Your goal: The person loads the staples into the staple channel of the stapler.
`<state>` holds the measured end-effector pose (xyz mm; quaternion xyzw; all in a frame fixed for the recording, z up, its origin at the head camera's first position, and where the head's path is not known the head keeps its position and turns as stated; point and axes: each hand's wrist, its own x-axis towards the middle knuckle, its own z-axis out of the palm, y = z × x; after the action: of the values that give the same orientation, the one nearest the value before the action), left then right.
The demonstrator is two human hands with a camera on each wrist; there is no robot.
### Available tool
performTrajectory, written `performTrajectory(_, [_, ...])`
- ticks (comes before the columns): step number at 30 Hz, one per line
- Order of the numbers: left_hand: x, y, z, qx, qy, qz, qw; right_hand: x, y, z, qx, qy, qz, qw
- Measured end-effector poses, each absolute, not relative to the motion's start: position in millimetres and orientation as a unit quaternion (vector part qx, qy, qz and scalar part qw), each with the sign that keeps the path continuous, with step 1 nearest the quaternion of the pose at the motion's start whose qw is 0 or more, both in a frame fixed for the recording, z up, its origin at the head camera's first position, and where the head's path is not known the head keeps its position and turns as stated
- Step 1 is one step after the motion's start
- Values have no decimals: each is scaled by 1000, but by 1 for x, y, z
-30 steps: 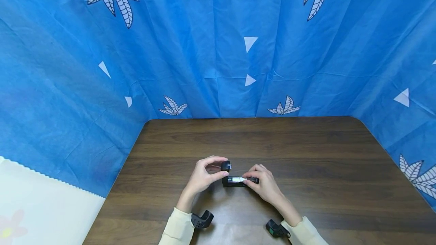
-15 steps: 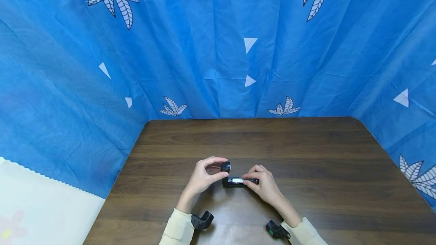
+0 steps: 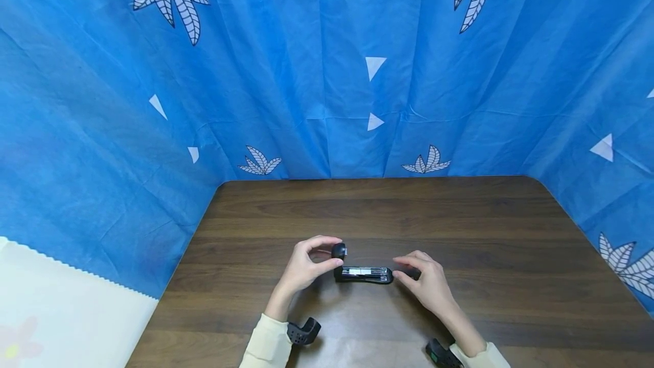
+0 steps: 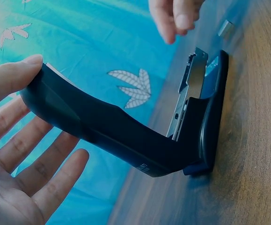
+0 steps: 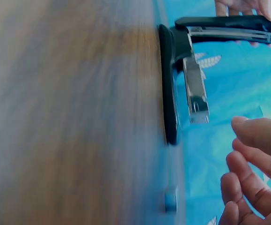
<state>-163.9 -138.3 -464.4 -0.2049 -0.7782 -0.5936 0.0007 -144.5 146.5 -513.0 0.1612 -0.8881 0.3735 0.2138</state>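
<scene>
A black stapler (image 3: pixel 364 275) stands on the wooden table with its top arm (image 4: pixel 93 115) swung up, away from the silver staple magazine (image 4: pixel 197 77). My left hand (image 3: pixel 302 263) grips the tip of the raised arm between thumb and fingers. In the left wrist view the thumb lies over the tip and the fingers are behind it. A bright strip (image 3: pixel 360 271) shows in the magazine in the head view. Beside the stapler's right end is my right hand (image 3: pixel 426 280), loosely bent and holding nothing. In the right wrist view its thumb and fingers are apart from the magazine's front end.
A small grey block (image 4: pixel 225 29) lies on the table past the stapler's front end, also visible in the right wrist view. The brown wooden table (image 3: pixel 460 214) backs onto a blue curtain (image 3: pixel 327 72) with leaf prints. Black wrist mounts (image 3: pixel 304 331) sit at both sleeves.
My right hand has let go at the stapler's magazine and moved right, uncovering the stapler's right end. The left hand keeps its grip on the raised arm.
</scene>
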Motion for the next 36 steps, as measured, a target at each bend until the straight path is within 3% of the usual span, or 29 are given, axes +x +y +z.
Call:
performTrajectory(13, [-163, -138, -462, -208, -777, -594, 1, -133, 175, -527, 95, -899, 373, 211])
performTrajectory(24, [-165, -136, -462, -214, -773, -597, 6, -135, 179, -528, 43, -940, 314, 125])
performTrajectory(36, [-164, -136, -464, -209, -772, -600, 4, -138, 177, -533, 53, -937, 305, 161])
